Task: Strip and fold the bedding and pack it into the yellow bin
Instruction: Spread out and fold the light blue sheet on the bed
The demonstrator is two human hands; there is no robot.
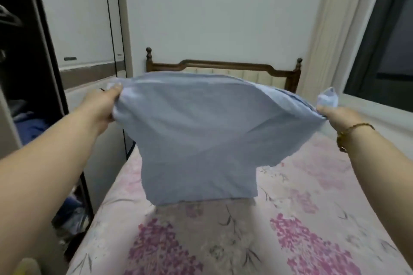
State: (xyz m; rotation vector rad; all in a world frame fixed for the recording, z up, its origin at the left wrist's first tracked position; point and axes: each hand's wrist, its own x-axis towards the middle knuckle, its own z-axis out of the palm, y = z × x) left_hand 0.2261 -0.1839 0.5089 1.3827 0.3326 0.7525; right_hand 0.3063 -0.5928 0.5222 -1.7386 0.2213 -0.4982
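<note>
A light blue sheet (pixel 201 131), folded into several layers, hangs in the air above the bed. My left hand (pixel 101 105) grips its upper left corner and my right hand (pixel 337 116) grips its upper right corner, arms stretched out and the cloth pulled taut between them. Its lower edge dangles just above the mattress (pixel 245 241), which has a pink and purple flower pattern. A yellowish shape (pixel 26 267) shows at the bottom left corner; I cannot tell whether it is the bin.
A dark wooden headboard (pixel 223 66) stands against the white wall. An open dark wardrobe (pixel 26 96) with blue clothes inside is at the left, close to the bed. A curtain (pixel 324 29) and a dark window (pixel 384 51) are at the right.
</note>
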